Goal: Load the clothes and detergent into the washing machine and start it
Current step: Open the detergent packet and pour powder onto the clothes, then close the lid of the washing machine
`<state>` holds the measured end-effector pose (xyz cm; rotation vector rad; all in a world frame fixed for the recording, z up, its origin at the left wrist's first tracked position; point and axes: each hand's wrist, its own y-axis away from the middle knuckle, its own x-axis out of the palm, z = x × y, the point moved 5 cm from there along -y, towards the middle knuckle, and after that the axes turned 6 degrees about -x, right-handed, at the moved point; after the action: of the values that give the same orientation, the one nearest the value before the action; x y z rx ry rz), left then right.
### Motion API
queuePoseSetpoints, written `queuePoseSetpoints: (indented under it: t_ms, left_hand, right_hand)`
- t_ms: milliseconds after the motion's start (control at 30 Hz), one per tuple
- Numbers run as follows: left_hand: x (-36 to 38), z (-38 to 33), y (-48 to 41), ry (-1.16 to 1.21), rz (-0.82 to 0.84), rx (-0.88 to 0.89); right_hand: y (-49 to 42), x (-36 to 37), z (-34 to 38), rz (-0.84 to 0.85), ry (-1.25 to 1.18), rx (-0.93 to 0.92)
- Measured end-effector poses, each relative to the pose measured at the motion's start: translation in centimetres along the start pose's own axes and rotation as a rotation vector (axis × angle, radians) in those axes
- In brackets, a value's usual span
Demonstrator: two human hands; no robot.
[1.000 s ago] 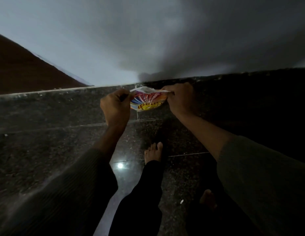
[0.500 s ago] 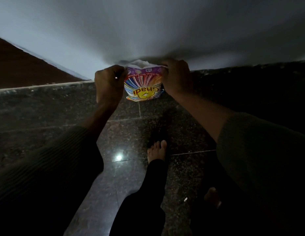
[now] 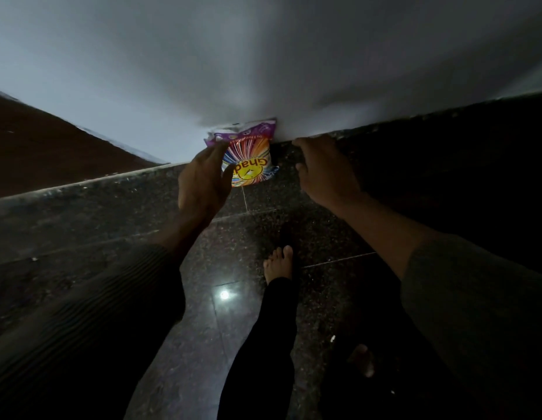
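**Fingers [image 3: 213, 151] of the left hand on the detergent packet, right hand free**

The fingers of the left hand [image 3: 203, 183] reach forward, close together, over the left edge of the detergent packet [image 3: 251, 153]. The thumb lies across its front, so the packet is pinched at that side. The back of the hand faces the camera, and a dark ribbed sleeve [image 3: 97, 313] covers the forearm behind it.

The packet is held up at the far side of the scene, in front of the line where the pale wall [image 3: 263, 56] meets the dark speckled skirting [image 3: 81, 201]. It has a purple band along its far end, with small print too blurred to read. Below that are bright rays of red, orange, blue and white around a yellow patch. Large red letters read "Ghad" and appear upside down from here. The thumb hides whatever follows them.

Just right of the packet, and apart from it, the right hand [image 3: 327, 177] hangs with its fingers loosely bent and a little spread. It holds nothing.

On the far left a brown surface [image 3: 51, 153] meets the wall. Nearer, the polished stone floor [image 3: 188, 374] carries a small bright glint [image 3: 224, 294]. A bare foot [image 3: 278, 263] stands on it between the two arms.
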<state>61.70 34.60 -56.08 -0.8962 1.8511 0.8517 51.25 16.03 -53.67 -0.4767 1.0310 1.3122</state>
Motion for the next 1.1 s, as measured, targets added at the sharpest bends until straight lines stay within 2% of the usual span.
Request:
queuePoseSetpoints:
  t_ms: [67, 300, 600, 833, 1100]
  left_hand:
    - [-0.8, -1.5, 1.4, -0.023, -0.009, 0.024]
    - [-2.0, -8.1, 8.9, -0.140, -0.058, 0.169]
    - [-5.3, -18.9, 20.3, -0.146, -0.061, 0.227]
    - [-13.8, -29.3, 29.0, -0.101, -0.032, 0.276]
    - [-24.5, -40.9, 36.8, -0.088, -0.124, 0.472]
  right_hand:
    - [1.9, -0.7, 0.8, -0.034, 0.017, -0.037]
    - [10.8, -2.8, 1.5, 0.028, 0.216, -0.034]
    - [26.8, -10.3, 0.0, -0.032, 0.313, 0.146]
    - [38.8, -20.2, 3.3, -0.172, 0.342, 0.240]
    - [48.9, -33.5, 8.2, -0.484, 0.429, 0.272]
